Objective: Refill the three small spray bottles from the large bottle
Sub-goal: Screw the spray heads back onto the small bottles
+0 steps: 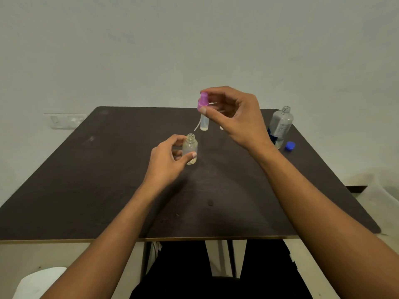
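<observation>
While a person sits at a dark table, seen from their own head looking down, both bare hands work near the table's middle. The left hand curls its thumb and fingers round a small clear bottle, which stands upright on the table. This grip seems meant to keep the light bottle from tipping. Its threaded neck is open, and only a little pale liquid shows at the bottom.

The right hand is raised above and just behind that bottle. It pinches a purple spray head between thumb and fingertips, with a thin white dip tube hanging from it. The spray head is held clear of the open neck, probably so that the bottle can be filled.

Directly behind the spray head a pale narrow cylinder shows. It is likely a second small bottle standing on the table, though the view does not make this certain. The third small bottle cannot be made out.

At the far right of the table stands the large bottle, clear with a label, already uncapped. Its blue cap lies on the table just beside it. Neither hand touches it, so pouring into this bottle appears not yet begun. A wall socket sits on the pale wall at left.
</observation>
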Demonstrator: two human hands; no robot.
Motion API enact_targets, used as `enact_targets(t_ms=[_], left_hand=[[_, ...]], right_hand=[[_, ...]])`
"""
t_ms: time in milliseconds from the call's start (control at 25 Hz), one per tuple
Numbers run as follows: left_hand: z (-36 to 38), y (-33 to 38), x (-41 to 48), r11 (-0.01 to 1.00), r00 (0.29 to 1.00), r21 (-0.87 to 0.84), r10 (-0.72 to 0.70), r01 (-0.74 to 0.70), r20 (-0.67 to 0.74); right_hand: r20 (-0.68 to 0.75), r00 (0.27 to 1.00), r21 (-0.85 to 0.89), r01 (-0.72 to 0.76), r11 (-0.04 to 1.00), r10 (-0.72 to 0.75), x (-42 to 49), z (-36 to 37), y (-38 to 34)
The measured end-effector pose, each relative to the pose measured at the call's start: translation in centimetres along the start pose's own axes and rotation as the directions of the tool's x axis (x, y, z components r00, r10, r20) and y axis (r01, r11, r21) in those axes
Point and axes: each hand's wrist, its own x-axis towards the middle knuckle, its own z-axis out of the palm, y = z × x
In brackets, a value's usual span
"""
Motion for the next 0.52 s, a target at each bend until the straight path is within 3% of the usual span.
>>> enact_targets(t_ms=[520], left_hand=[[0.6, 1.7, -0.9, 0.999, 0.999, -0.033, 0.04, -0.039, 0.026]], right_hand=[[0.163, 0.982, -0.051, -0.087, 0.995, 0.094, -1.8, 0.7, 2.6]])
